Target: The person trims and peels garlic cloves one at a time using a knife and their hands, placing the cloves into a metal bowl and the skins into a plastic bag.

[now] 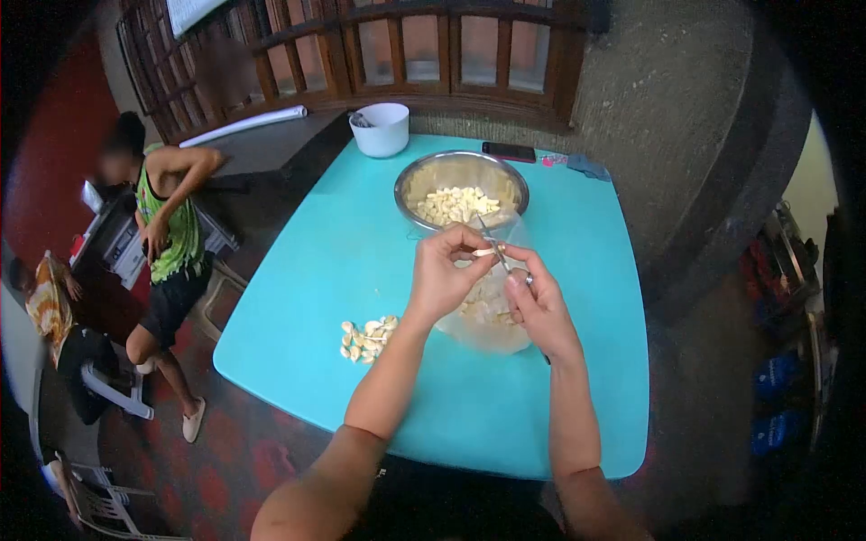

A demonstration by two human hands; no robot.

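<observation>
My left hand (448, 278) pinches a pale garlic clove (484, 252) between thumb and fingertips. In my right hand (538, 302) is a small knife (492, 238), its narrow metal blade pointing up and away beside the clove; my fingers hide most of the handle. Both hands are over a clear plastic bag (484, 335) with pale pieces inside. Just beyond them, a steel bowl (403, 200) holds many peeled cloves (458, 204). Left of my left forearm lies a small pile of unpeeled garlic cloves (365, 341).
The turquoise table (298, 261) bears a white tub (382, 132) with a utensil, a dark phone (509, 151) and a grey cloth (588, 167) at its far edge. Two people (176, 216) are off to the left near chairs. A rough wall (667, 117) rises behind the table.
</observation>
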